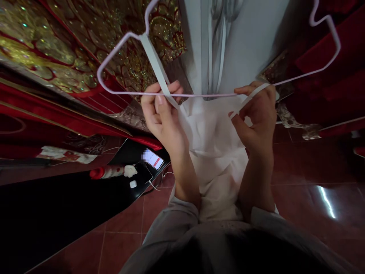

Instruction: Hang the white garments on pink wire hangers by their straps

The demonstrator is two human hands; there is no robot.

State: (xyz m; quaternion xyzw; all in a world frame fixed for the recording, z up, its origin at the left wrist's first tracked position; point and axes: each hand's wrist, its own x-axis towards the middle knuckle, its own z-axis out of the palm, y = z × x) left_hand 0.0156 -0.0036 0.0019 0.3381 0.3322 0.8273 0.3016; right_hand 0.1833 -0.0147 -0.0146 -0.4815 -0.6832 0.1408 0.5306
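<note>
A pale pink wire hanger [196,95] spans the view in front of me, its top beyond the upper edge. One white strap [155,62] is looped over the notch in its left shoulder. My left hand [165,114] is closed on the lower part of that strap, with the hanger's bar crossing at the fingers. With my right hand [253,114] I pinch a second white strap [252,97], which runs over the fingers by the bar. Its thumb and index finger are apart along the strap. Whitish cloth [213,125] hangs below, between my forearms; where the straps join it is unclear.
Red and gold sequined garments [65,45] hang at the left; dark red cloth [319,72] hangs at the right. A black table [71,205] at lower left bears a lit phone [154,159], a red-capped bottle [110,172] and a small white case [133,184]. Reddish tiles [302,198] cover the floor.
</note>
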